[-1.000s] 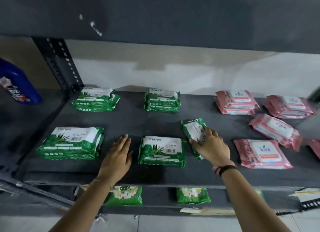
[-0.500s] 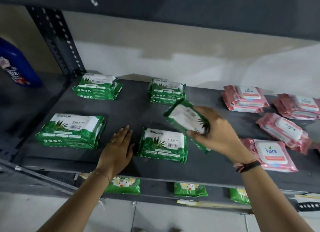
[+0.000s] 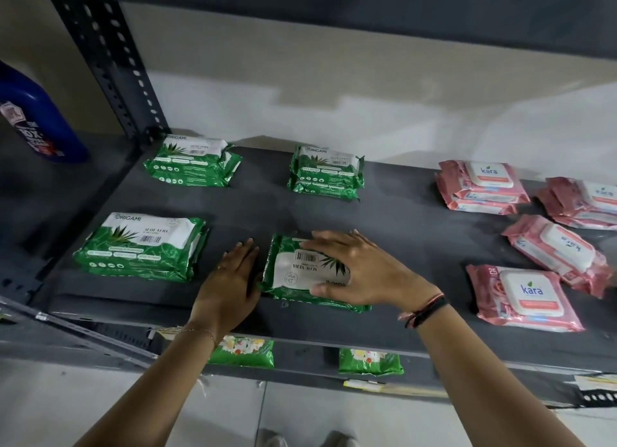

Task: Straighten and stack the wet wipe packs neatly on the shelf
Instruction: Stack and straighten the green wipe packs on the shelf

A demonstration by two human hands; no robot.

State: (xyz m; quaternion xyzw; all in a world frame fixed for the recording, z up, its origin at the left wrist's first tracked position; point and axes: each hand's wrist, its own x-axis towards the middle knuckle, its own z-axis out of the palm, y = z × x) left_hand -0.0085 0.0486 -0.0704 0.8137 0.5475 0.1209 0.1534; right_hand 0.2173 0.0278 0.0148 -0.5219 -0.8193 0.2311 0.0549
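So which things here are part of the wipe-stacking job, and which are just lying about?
Job:
- green wet wipe packs
- pack under the right hand, print upside down
- left hand beside it
- pink wet wipe packs, one skewed

Lying about:
- blue bottle
- flower-print packs on the lower shelf

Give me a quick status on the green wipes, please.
Right hand flat on upside-down green pack, atop front stack. Left hand steadying its left edge. Nothing in the way.

Green wet wipe pack (image 3: 300, 274) lies flat (label upside-down) topping the front-centre stack.
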